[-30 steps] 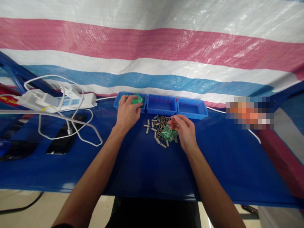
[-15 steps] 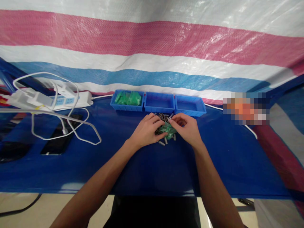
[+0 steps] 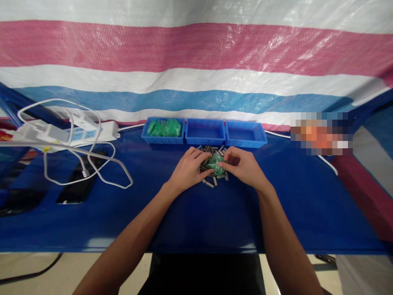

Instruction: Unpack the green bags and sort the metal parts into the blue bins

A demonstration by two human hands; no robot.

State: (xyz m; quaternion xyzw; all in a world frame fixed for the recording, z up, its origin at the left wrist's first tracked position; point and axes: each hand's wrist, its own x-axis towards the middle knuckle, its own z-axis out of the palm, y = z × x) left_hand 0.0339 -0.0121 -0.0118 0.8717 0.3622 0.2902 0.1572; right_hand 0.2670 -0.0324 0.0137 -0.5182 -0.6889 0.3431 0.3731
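Heap of small metal parts (image 3: pixel 209 184), loose on a blue table (image 3: pixel 199 221): thin pins and short grey cylinders mixed, with a green bundle (image 3: pixel 217 164) lying among them at the middle
Left hand (image 3: pixel 188 170), at the heap's left edge: thumb and fingers parted around it, nothing seen gripped
Right hand (image 3: pixel 247 167), at the heap's right edge: thumb by the green bundle, forefinger beside; whether they pinch it, cannot tell
Left bin (image 3: pixel 163 140), behind the heap to its left: green pieces (image 3: pixel 166 128) inside
Middle bin (image 3: pixel 205 141), directly behind the heap; right bin (image 3: pixel 245 143), behind to its right
Step in hand, by judgement: two-handed sorting through the heap; the next move calls for a fine pinch, kept free of pins
Edges, room: bin rims close behind the heap, to be cleared by any lift; wrist room on its near side; phone (image 3: pixel 73 192) well apart to its left
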